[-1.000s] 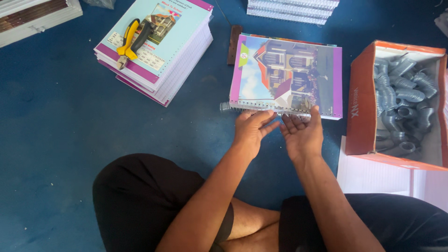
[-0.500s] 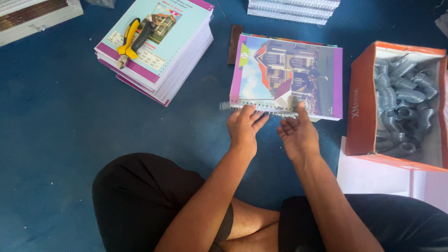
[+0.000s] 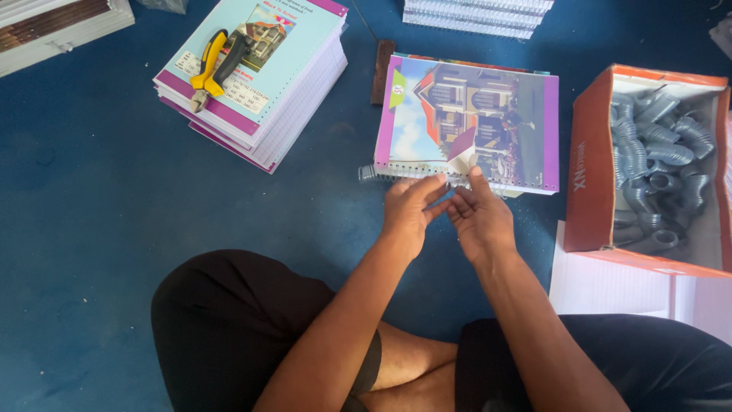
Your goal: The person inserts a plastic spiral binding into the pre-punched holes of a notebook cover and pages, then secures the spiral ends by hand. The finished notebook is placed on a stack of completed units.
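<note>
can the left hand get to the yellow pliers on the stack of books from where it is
Probably yes. The left hand is at the notebook's spiral wire, and only bare blue floor lies between it and the pliers, uncovered atop the stack.

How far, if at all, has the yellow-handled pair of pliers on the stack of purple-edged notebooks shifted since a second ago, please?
No. The yellow-handled pliers lie at the same spot on the top cover of the stack of purple-edged notebooks, angled as before.

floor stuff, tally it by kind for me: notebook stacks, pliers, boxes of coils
notebook stacks: 3, one under the pliers, one at the hands, one at the top edge
yellow-handled pliers: 1
orange box of coils: 1
total: 5
</note>
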